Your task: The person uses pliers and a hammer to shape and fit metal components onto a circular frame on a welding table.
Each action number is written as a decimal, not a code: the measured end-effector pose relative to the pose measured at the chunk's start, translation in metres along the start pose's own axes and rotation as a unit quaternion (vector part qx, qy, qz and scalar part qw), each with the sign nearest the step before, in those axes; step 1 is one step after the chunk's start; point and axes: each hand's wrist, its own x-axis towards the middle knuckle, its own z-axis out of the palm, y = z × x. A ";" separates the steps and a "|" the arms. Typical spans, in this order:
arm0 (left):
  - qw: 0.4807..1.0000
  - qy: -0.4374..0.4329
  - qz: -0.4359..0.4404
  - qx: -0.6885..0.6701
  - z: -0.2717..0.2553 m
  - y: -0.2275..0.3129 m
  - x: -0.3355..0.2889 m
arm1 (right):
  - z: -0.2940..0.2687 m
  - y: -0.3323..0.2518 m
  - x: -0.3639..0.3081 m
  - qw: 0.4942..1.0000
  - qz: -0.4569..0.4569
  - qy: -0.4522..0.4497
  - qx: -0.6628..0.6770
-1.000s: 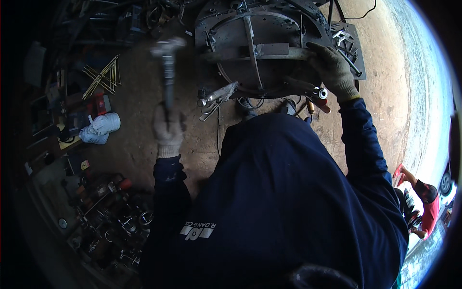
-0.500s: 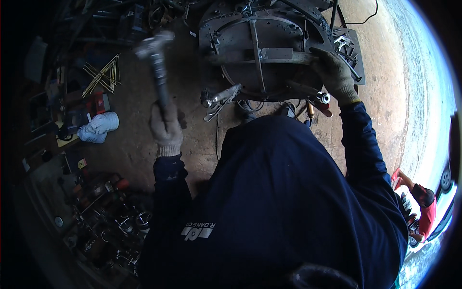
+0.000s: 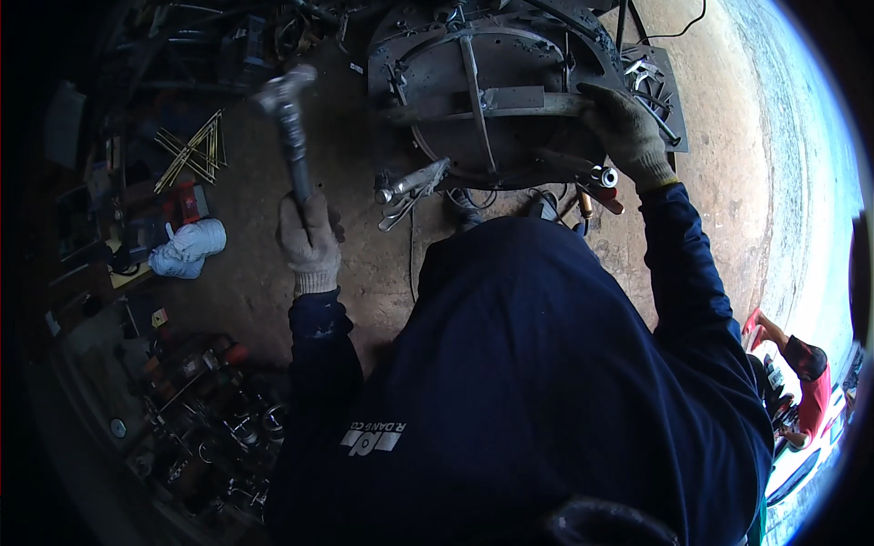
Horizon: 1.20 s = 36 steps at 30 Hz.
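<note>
Head view, the only one. The person bends over a round metal frame (image 3: pixel 496 91) lying on the dirt floor (image 3: pixel 246 273).

The left hand (image 3: pixel 309 241), in a worn work glove, is clamped around the handle of a hammer (image 3: pixel 289 127). The hammer is raised, head up and well off to the left of the frame, touching nothing. A second ago the head stood nearer upright and slightly closer to the frame; it now tips further left and is blurred, so the swing is being drawn back rather than landed. I judge a blow on the frame is in preparation, not yet struck.

The right hand (image 3: pixel 628 132), also gloved, is closed over the right end of a flat cross bar (image 3: pixel 510 102) on the frame and has not shifted over the last second; it steadies the work.

Just below the frame lie a locking clamp (image 3: pixel 414 187) and a red-handled tool (image 3: pixel 601 187), both untouched. A white rag bundle (image 3: pixel 187 247) sits well apart at left, with yellow rods (image 3: pixel 191 150) above it and loose metal parts (image 3: pixel 209 409) in the lower left corner.
</note>
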 end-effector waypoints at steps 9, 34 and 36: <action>0.928 -0.014 0.207 0.311 -0.005 -0.108 0.003 | 0.006 0.007 0.005 0.997 -0.059 -0.002 0.046; 0.917 -0.193 0.286 0.202 0.051 0.018 0.129 | -0.060 -0.064 -0.049 0.914 0.087 0.069 0.391; 0.927 -0.162 0.256 0.219 0.073 -0.017 0.109 | -0.031 -0.041 -0.073 0.922 0.139 0.058 0.357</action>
